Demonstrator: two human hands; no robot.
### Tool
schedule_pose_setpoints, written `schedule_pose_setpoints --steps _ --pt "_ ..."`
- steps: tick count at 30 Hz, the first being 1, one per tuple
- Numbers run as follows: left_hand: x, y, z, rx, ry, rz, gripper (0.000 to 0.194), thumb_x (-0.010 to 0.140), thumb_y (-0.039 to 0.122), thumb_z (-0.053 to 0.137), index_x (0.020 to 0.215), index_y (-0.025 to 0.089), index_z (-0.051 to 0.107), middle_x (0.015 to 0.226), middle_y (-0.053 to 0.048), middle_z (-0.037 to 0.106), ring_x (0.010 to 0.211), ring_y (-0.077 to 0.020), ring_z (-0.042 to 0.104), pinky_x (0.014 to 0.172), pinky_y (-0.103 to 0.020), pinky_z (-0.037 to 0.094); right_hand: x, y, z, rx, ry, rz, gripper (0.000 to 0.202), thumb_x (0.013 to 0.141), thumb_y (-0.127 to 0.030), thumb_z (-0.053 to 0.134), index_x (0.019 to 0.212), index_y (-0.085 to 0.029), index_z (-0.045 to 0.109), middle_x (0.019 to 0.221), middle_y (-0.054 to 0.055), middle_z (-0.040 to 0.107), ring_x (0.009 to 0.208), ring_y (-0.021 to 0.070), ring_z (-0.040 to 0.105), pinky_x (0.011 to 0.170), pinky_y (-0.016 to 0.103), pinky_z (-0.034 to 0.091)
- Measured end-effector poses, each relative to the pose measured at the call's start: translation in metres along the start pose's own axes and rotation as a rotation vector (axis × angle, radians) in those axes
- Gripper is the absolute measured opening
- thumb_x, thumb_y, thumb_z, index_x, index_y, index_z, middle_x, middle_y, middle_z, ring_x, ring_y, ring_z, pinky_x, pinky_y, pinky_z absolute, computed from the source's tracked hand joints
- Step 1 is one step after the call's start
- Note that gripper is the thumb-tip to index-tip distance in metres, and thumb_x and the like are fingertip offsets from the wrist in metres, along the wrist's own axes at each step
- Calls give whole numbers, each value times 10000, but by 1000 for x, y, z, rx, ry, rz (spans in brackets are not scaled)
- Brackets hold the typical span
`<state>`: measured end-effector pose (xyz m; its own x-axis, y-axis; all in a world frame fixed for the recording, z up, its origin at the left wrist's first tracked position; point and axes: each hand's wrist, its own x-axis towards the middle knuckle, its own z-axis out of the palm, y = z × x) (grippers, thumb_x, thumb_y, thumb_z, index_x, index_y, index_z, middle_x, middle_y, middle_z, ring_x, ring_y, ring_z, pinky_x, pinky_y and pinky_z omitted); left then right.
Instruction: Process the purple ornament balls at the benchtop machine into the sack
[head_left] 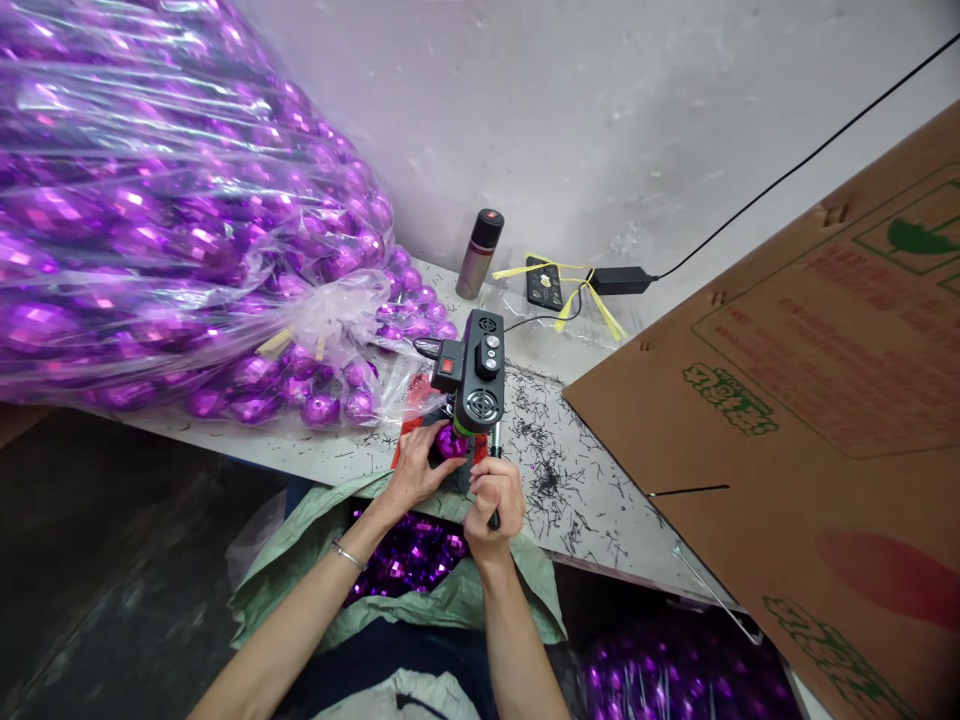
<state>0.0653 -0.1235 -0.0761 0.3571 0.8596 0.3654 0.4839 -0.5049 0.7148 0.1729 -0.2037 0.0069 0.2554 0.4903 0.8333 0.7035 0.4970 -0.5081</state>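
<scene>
A black machine [484, 375] with two round vents and a red switch stands on the table in front of me. Under its lower end sits a shiny purple faceted ball [451, 441]. My left hand [417, 464] has its thumb and fingers closed around that ball. On the right side of the machine, my right hand [495, 500] is wrapped around a black lever handle [494, 519], whose metal rod runs up beside the machine. Below my hands a green sack [300, 560] gapes, with purple faceted balls [409, 555] inside it.
Clear plastic bags of purple balls [187, 230] crowd the left. A dark-capped spray can [480, 255], a phone-like black item [544, 282] and a power adapter [621, 281] lie toward the wall. Black scraps [551, 470] litter the tabletop. A large cardboard box [810, 420] fills the right.
</scene>
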Motion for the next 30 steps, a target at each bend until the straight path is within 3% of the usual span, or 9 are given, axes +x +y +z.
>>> schedule_pose_setpoints --steps 18,30 --pt "0 -4 5 -28 22 -2 533 885 459 710 1334 200 586 1157 -109 723 1074 -286 664 959 -436 487 -13 10 5 -58 37 -7 300 1035 -212 344 780 -225 500 747 -4 588 698 138 596 813 368 543" --pt "2 -5 5 4 33 29 496 896 430 696 1319 186 603 1136 -111 725 1073 -285 670 940 -425 501 -11 13 13 -66 75 -96 322 1039 -207 324 750 -229 465 721 -17 562 646 122 589 724 329 528"
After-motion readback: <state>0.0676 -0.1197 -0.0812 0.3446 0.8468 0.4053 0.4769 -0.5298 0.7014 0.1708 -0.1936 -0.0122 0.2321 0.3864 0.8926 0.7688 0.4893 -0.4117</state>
